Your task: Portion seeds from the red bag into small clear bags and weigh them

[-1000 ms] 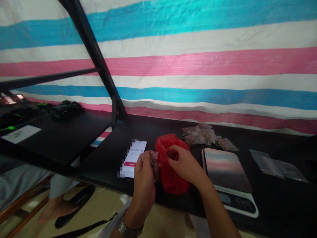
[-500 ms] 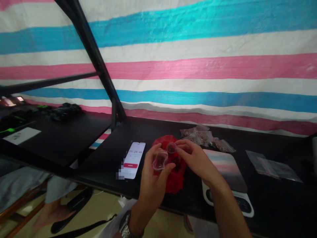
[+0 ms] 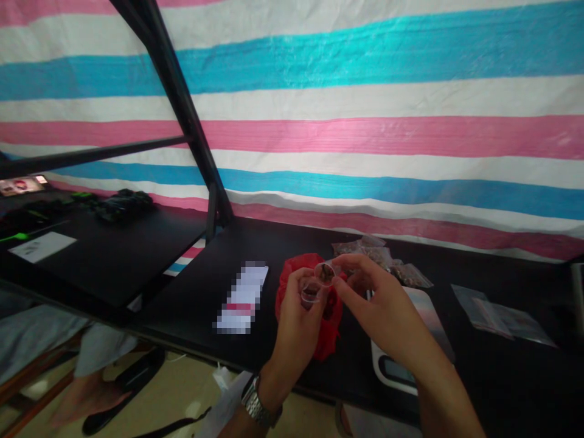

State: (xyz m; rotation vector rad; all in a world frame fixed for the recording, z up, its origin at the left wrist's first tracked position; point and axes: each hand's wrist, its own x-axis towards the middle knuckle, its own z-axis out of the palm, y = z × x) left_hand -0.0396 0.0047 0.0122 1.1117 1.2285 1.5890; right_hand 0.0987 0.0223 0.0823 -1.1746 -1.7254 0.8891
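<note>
Wristwatch (image 3: 258, 401): metal links, on the left wrist.
Left hand (image 3: 298, 322): fingers curl round a clear bag (image 3: 311, 295), its thin film gathered into a rounded mouth; its contents are hard to make out.
Right hand (image 3: 381, 304): fingers pinch a small clear cup (image 3: 325, 274), round-rimmed, with brown bits inside.
Spill risk: the cup sits just beside the bag's mouth; a hasty tilt, or the limp film folding inward, could scatter bits. Whether they touch, I cannot tell.
Red bag (image 3: 327, 347): crumpled, crinkly plastic beneath both hands on the bench (image 3: 260, 240); a wrist brushing it could tip it.
Scale (image 3: 431, 310): smooth plate, rounded white casing, partly behind the right arm, which could nudge it.
Phone (image 3: 241, 298): flat slab, screen pixelated.
Flat bags (image 3: 481, 310): clear, overlapping.
Filled pouches (image 3: 410, 275): lumpy, brownish, heaped.
Striped sheet (image 3: 365, 134): wrinkled, blue, pink and white.
</note>
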